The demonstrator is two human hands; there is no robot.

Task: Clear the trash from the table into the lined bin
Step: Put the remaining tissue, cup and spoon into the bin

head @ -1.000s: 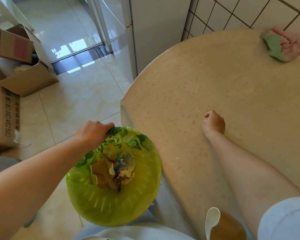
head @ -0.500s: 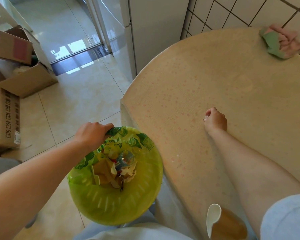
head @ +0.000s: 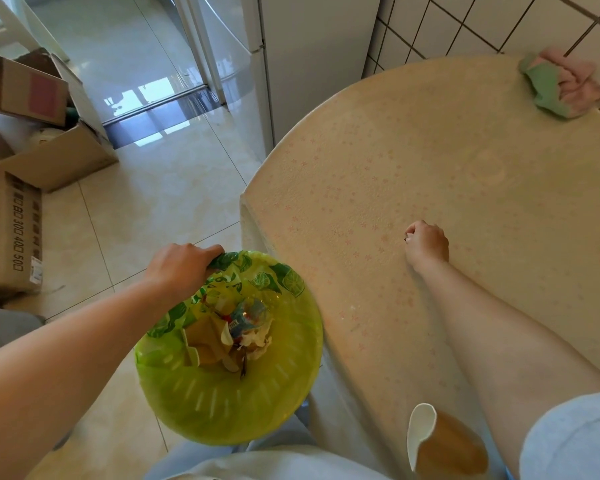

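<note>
Cardboard boxes (head: pixel 11 233) stood on the tiled floor at far left. A person's left hand (head: pixel 181 268) gripped the far rim of the green-lined bin (head: pixel 229 403), held just beside the table (head: pixel 430 174) edge, with crumpled trash (head: pixel 236 337) lying inside. The right hand (head: pixel 427 244) rested on the tablecloth, fingers curled tight; whether they pinched a scrap could not be told. A brown paper cup (head: pixel 444 445) sat near the front edge, and a pink-and-green cloth (head: pixel 561 86) lay at the far right.
</note>
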